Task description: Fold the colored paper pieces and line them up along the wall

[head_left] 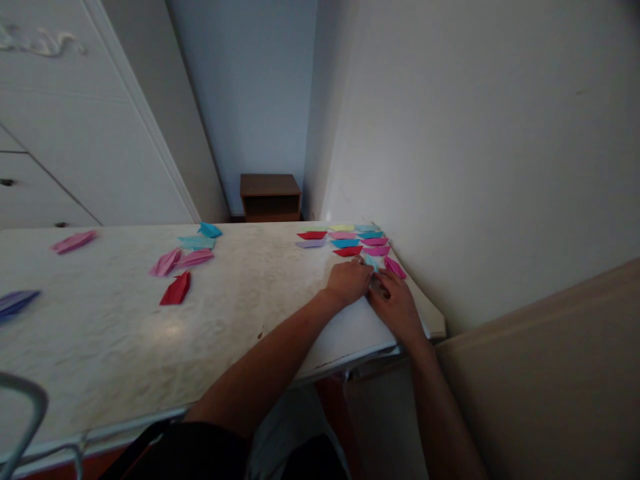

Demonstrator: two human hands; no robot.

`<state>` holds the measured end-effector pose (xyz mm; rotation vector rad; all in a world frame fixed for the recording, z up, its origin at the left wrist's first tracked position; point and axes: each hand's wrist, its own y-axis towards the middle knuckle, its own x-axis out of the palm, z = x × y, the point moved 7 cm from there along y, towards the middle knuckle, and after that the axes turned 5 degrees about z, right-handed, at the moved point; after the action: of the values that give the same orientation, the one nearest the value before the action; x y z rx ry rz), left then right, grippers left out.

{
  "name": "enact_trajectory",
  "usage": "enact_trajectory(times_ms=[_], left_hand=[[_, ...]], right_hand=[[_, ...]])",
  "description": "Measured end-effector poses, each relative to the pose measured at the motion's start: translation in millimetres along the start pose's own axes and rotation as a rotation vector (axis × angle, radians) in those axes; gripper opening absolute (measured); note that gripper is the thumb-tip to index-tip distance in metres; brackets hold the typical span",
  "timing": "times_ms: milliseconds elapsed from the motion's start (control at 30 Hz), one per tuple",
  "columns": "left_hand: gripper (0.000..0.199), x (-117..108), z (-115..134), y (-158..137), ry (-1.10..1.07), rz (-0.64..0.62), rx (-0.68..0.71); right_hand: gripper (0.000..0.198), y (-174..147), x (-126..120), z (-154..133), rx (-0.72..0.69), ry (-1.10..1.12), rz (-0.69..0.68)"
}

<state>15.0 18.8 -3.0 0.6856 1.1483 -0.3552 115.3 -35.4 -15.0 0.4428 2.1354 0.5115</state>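
At the right end of the table, my left hand and my right hand meet with bent, closed fingers at a light blue paper boat. The fingertips cover its lower part. A magenta paper boat lies tilted just beyond my right fingers, near the table's edge. Right above my left hand is a red paper boat, one of several flat folded boats set in rows. Among them are a blue boat, a lavender boat and another red boat.
Loose folded boats lie on the left of the white table: pink, red, blue and purple. A wall borders the right side. A grey metal tube stands at the lower left.
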Motion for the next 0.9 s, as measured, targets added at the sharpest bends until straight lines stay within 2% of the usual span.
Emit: enact_trajectory(times_ms=[167, 300, 467, 633, 767, 900], left_hand=[[0.03, -3, 0, -3, -0.02, 0.05, -0.016], [0.036, -10, 0, -9, -0.089, 0.059, -0.066], [0.04, -24, -6, -31, -0.222, 0.09, -0.123], [0.032, -48, -34, -77, -0.47, 0.16, -0.18], [0.026, -74, -73, -128, -0.707, 0.204, -0.318], [0.026, -107, -109, -188, -0.845, 0.323, -0.47]], right_hand=[[0.038, -2, -7, -2, 0.069, 0.134, 0.044], [0.036, -2, -14, -1, 0.11, 0.192, 0.076], [0.032, -3, -20, -3, 0.119, 0.186, 0.096], [0.037, -4, -17, 4, 0.158, 0.206, 0.084], [0.038, -3, -15, 7, 0.109, 0.153, 0.064], [0.028, -3, -15, -8, 0.047, 0.156, 0.062]])
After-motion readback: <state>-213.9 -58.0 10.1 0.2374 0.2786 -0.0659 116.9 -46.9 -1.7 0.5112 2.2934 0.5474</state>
